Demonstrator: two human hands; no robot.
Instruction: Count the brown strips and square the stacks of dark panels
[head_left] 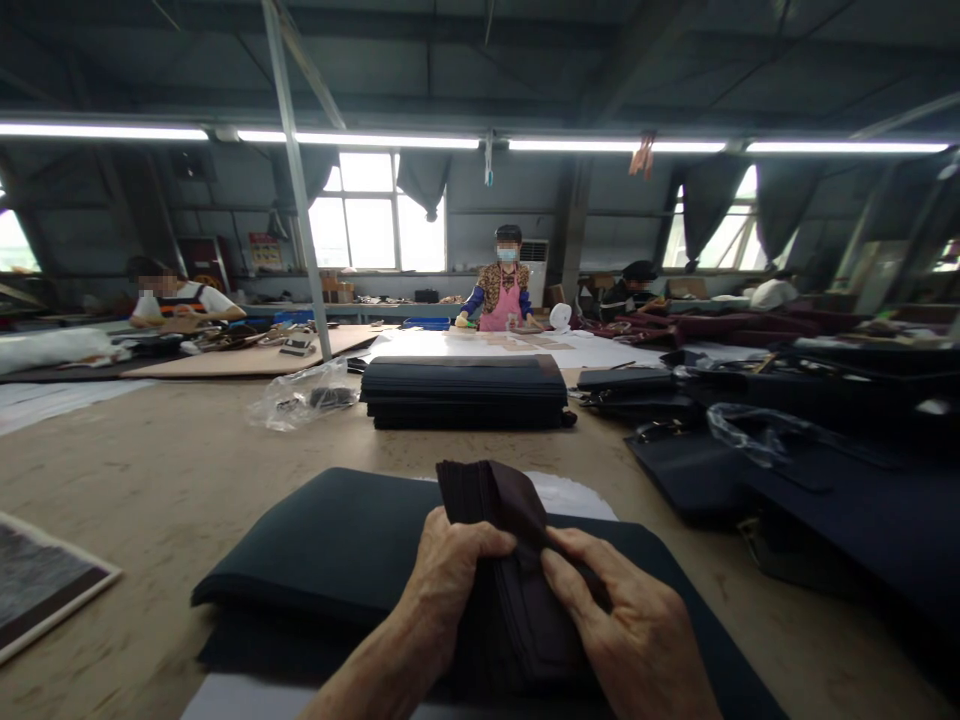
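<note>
While a bundle of thin dark-brown layers (pixel 517 610) is held tilted up toward the near edge of the bench (pixel 150 460), the left hand (pixel 442 570) grips its left side, thumb pressed on the layers, and the right hand (pixel 626 620) pinches the bulging outer layer between thumb and fingers. The step in hand looks like parting or sorting layers; the next move probably calls for a firm left grip and a light right pinch, so that only one layer shifts. Under the bundle lies folded dark-green material (pixel 330 540), a white sheet (pixel 574 495) showing behind it. Farther toward the bench's far edge sits a stack of dark panels (pixel 465 390), a clear plastic bag (pixel 300 395) just left of it. Dark bag-like pieces (pixel 840 510) crowd toward the right edge.
</note>
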